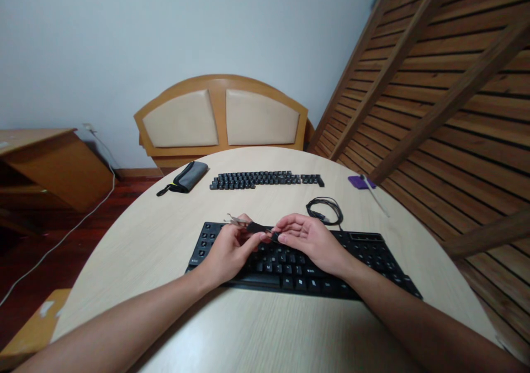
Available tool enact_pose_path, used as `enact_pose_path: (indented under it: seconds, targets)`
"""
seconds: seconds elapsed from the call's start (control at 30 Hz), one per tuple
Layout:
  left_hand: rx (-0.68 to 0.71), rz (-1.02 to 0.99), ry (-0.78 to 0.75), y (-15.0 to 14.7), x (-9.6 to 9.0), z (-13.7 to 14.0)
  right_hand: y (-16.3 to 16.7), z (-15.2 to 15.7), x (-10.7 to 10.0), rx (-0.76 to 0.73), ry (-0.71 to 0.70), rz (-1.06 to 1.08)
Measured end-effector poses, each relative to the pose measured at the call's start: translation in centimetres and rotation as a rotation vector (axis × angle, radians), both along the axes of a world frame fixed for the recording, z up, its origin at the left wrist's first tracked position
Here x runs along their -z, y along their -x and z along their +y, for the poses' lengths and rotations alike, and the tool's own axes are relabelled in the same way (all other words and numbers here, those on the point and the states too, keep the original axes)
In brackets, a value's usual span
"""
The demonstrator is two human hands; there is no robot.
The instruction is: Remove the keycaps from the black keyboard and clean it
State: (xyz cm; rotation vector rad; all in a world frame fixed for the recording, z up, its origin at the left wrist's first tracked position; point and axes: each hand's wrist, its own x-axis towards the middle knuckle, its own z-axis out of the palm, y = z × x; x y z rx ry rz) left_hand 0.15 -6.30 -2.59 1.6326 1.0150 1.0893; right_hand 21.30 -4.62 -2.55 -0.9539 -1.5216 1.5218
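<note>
My left hand is closed around a keycap puller with a black middle and thin metal prongs. The puller's other end points at my right hand, whose thumb and fingers pinch a small black keycap. Both hands are just above a black keyboard. Its upper left part shows bare switch spots where caps are off, while caps still sit on the lower middle and right. My hands hide part of the upper middle.
Behind the keyboard lie rows of loose black keycaps. A grey folded cloth pouch is at the back left. The coiled cable rests behind the keyboard. At the right are a purple cloth and a thin brush-like stick.
</note>
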Motion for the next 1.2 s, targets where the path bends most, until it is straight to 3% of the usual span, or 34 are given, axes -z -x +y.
enact_pose_path:
  seconds: [0.4, 0.67, 1.0, 1.2]
  targets:
    - [0.033, -0.113, 0.142, -0.1, 0.1, 0.2, -0.1, 0.3, 0.4, -0.034, -0.013, 0.065]
    - [-0.035, -0.085, 0.141, 0.0, 0.7, 0.6, 0.5, -0.8, 0.3, -0.057, -0.286, -0.127]
    - [-0.024, -0.093, 0.138, -0.1, 1.2, 0.9, 0.3, -0.7, 0.4, 0.009, -0.799, -0.419]
    - [-0.074, -0.024, 0.110, 0.0, 1.4, 1.0, 0.4, -1.0, 0.5, 0.036, -0.898, -0.476]
